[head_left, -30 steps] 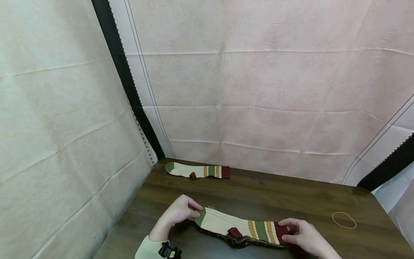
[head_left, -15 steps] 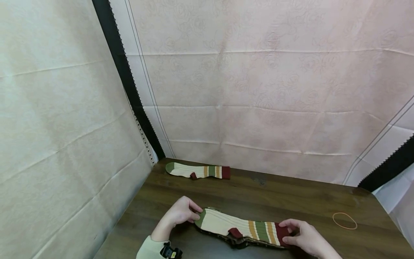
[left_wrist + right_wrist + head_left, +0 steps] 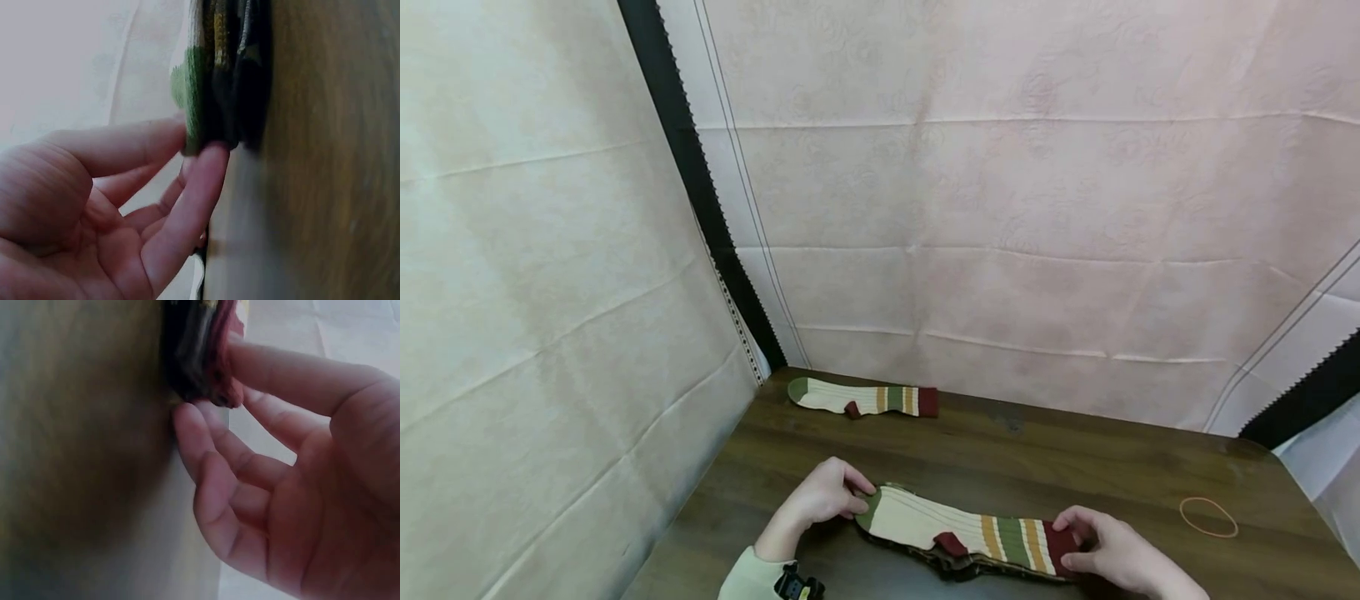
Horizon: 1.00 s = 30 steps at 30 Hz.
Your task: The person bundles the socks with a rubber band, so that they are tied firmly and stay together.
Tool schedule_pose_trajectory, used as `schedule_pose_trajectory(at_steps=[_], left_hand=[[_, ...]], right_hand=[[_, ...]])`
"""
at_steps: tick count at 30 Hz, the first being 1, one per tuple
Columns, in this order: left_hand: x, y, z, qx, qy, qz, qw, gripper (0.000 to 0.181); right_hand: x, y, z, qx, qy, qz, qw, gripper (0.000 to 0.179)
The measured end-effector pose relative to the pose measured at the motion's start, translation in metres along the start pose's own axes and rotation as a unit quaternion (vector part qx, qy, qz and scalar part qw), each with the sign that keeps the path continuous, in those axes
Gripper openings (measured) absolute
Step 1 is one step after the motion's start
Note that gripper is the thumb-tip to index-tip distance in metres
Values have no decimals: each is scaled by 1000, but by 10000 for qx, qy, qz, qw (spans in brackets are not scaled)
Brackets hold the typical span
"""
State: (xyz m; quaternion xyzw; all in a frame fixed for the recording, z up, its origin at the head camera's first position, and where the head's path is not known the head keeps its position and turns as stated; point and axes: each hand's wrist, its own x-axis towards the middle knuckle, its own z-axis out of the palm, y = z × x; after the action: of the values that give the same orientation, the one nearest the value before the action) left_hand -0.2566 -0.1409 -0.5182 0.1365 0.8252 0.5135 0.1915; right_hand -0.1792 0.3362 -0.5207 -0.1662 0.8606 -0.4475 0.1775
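Observation:
A cream ribbed sock (image 3: pixel 917 517) with a green toe, striped leg and maroon cuff lies on top of several dark socks (image 3: pixel 955 568), stacked near the table's front. At the toe end, my left hand (image 3: pixel 822 497) pinches the stack's tip. Its thumb meets the green toe (image 3: pixel 195 94) and a finger reaches the dark layers (image 3: pixel 250 87) in the left wrist view. My right hand (image 3: pixel 1116 552) holds the cuff end. The right wrist view shows its thumb against the maroon cuff (image 3: pixel 220 375) and its fingertips at the stack's lower edge.
A second matching cream sock (image 3: pixel 831 396) lies flat along the table's back edge. An orange rubber band (image 3: pixel 1201 498) rests on the right of the wooden table (image 3: pixel 1075 467). Pale fabric walls (image 3: pixel 1000 183) rise behind and to the left.

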Motion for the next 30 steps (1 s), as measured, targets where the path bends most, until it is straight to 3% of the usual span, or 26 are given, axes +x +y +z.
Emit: schedule_pose_trajectory(at_steps=[3,6,9,11,16,22,30], left_hand=[[-3,-1,-8,-167,-89,180,9997,20],[-4,-3,-18,-274,-57,376,9989,24],[-5,-4,-29,-321,5,479,9983,28],[-6,-6,-35,-340,38,506,9981,30],[-9,-10,-48,-448,197,546,9973,32],[-15,-13,-55,-620,343,583,9958,33],[-19,-17,-58,-722,402,586,9949,33]], right_hand=[[5,-8,-13,-194,-344,9,9992,29],[18,-24,-27,-590,-377,41,9975,29],[43,-42,-33,-880,-234,65,9958,31],[63,-51,-33,-777,-248,151,9966,33],[121,-67,-17,-311,-217,168,9991,35],[184,-76,11,-181,420,244,9987,30],[230,-78,43,-127,1293,480,9904,32]])
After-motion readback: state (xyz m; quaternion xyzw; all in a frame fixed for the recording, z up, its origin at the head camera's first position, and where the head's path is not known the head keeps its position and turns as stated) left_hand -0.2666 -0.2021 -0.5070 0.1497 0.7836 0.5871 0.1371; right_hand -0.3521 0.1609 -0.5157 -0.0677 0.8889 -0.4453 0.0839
